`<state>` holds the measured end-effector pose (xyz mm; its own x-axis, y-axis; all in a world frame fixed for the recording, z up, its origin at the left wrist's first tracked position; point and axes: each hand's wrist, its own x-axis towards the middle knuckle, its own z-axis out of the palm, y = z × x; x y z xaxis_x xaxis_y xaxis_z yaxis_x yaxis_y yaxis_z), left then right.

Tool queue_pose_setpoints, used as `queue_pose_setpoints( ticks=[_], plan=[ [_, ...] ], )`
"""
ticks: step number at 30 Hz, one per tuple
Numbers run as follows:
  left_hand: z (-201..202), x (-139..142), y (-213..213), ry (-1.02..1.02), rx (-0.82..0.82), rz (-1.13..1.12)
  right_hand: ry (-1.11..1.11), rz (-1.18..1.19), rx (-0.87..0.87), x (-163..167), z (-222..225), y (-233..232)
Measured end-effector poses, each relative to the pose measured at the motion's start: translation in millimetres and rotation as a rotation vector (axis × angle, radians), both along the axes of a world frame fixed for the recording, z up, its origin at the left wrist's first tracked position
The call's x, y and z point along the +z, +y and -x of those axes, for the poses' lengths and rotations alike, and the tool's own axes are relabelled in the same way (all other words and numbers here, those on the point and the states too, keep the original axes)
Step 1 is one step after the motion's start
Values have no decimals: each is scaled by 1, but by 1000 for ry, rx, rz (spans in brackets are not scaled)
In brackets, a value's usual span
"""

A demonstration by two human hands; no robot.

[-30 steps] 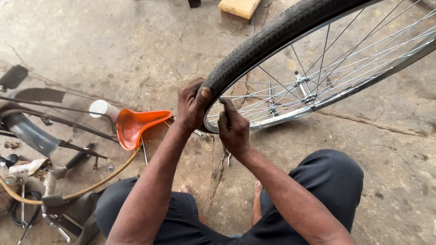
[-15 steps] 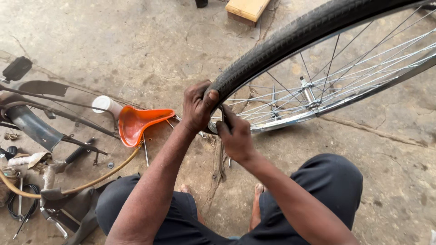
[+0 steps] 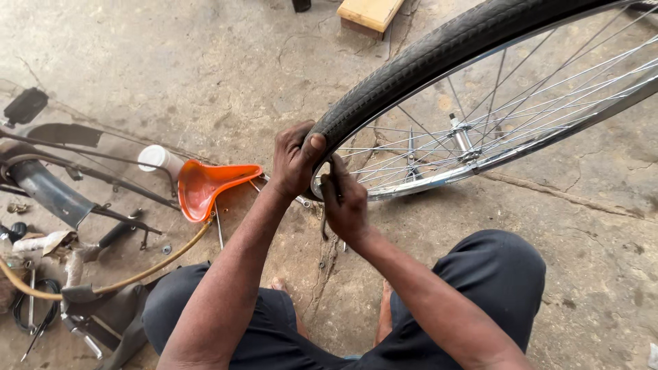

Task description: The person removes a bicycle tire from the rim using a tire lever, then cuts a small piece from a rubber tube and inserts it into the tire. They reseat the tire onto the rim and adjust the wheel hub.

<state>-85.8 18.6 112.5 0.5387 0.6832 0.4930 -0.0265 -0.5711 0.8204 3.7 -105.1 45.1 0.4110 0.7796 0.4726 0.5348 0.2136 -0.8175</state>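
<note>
The head view looks down at a person seated on a cracked concrete floor (image 3: 205, 62), knees in dark trousers (image 3: 480, 274) spread to either side. A bicycle wheel (image 3: 480, 130) stands upright and tilted before them, reaching from the middle of the view out past the upper right corner, its black tyre (image 3: 425, 55) seated around a shiny metal rim (image 3: 439, 179) with thin spokes running to the hub (image 3: 460, 137).

The left hand (image 3: 295, 159) wraps over the low end of the tyre, its fingers closed around the rubber with the thumb pressed on the tread. The right hand (image 3: 346, 202) sits just beside it, touching the rim edge, its fingers closed around a slim metal tool (image 3: 334, 179) that pokes up against the tyre; what kind of tool it is cannot be told.

Left of the hands an orange plastic funnel-shaped scoop (image 3: 209, 185) lies on the floor, its hollow showing nothing inside. A white cylindrical plastic container (image 3: 156, 159) lies just behind it; its contents are hidden. A yellowish hose (image 3: 137, 273) curves from under the scoop toward the lower left. Dark metal bicycle parts, a curved mudguard (image 3: 48, 192) and thin stays (image 3: 103, 179), spread across the left edge, with small tools and scraps among them. A pale wooden block (image 3: 370, 12) rests at the top of the view, well apart from the hands.
</note>
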Motion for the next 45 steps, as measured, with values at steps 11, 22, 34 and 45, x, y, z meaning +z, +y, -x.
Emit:
queue_pose_setpoints(
  ticks=[11,22,34,45],
  plan=[
    [2,-2,-2,-34,-26,-22,618,662,135,64,-58,-6],
    [10,-8,-1,18,-63,84,-88,2,78,2,-10,1],
    [8,-8,-4,15,-45,66,757,711,267,68,-58,-5],
    [13,-7,0,-5,-38,64,85,-25,93,14,2,-4]
  ],
)
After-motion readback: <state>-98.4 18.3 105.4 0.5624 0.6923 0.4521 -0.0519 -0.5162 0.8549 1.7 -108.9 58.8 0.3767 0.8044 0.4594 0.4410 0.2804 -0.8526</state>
